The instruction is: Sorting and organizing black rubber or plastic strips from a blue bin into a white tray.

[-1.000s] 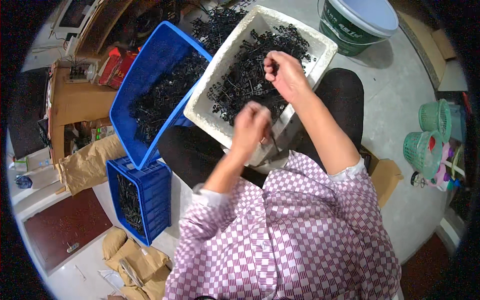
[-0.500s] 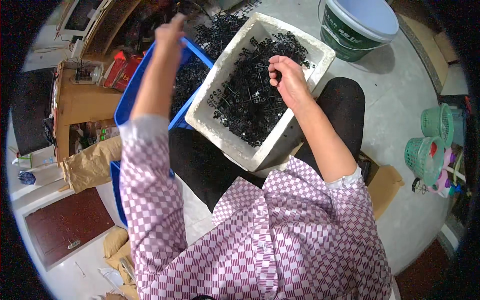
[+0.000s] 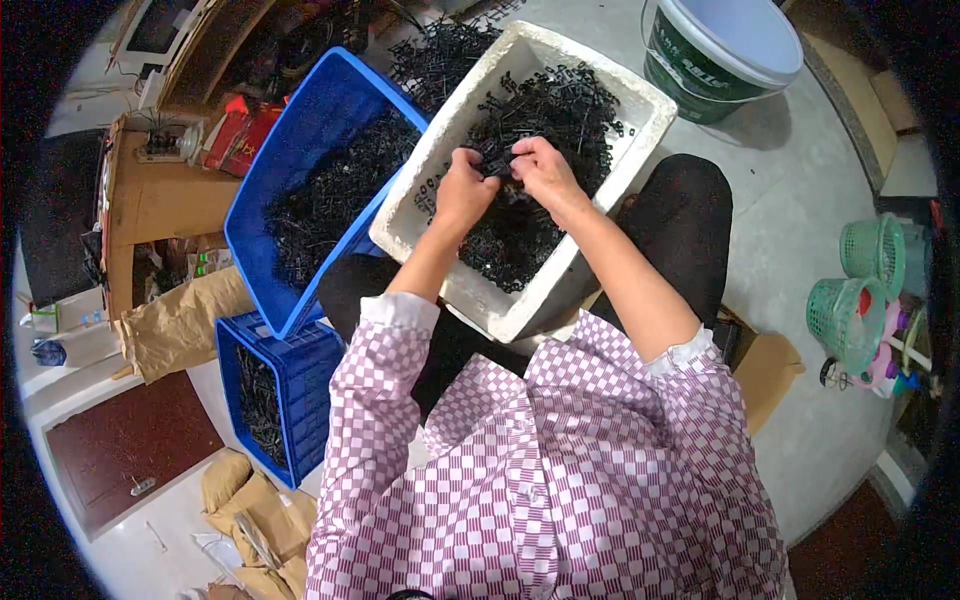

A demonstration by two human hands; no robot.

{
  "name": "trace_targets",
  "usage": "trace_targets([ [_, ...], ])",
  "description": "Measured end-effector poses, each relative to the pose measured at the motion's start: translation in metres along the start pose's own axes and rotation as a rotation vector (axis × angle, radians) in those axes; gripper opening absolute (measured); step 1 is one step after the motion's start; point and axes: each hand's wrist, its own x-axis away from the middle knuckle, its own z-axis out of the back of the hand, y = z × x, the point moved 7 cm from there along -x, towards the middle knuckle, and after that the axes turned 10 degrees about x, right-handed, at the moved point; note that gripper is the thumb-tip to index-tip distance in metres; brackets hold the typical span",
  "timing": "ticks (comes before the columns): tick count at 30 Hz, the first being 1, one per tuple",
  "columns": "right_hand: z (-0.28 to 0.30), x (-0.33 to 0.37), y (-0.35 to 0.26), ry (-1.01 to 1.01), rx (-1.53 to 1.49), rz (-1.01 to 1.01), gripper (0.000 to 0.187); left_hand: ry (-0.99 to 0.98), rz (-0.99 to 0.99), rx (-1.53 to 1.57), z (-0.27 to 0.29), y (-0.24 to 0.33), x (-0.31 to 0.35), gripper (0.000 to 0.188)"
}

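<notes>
White characters mark the dark green bucket (image 3: 700, 75) standing on the floor beyond the white foam box (image 3: 655, 108); a red packet (image 3: 243, 135) at left also carries print, too small to read. Over the box, the left hand (image 3: 465, 192) and right hand (image 3: 545, 175) nearly meet, thumbs and fingers curled closed on small black plastic parts (image 3: 496, 160) between them; how many pieces each pinches, I cannot tell. More such black parts (image 3: 510, 245) heap inside the box. Just beside it leans a large blue crate (image 3: 275, 150) with dark parts inside, a smaller blue crate (image 3: 315, 400) below.
</notes>
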Motion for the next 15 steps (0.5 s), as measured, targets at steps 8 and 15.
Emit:
trace_targets([
  [8,0.008,-0.001,-0.001,0.093,0.21,0.08,0.025,-0.173,0.279,0.674,0.044,0.007,0.025,0.026],
  [15,0.008,-0.007,0.008,0.112,0.279,0.068,0.029,-0.227,-0.024,0.434,0.074,0.015,0.047,0.023],
])
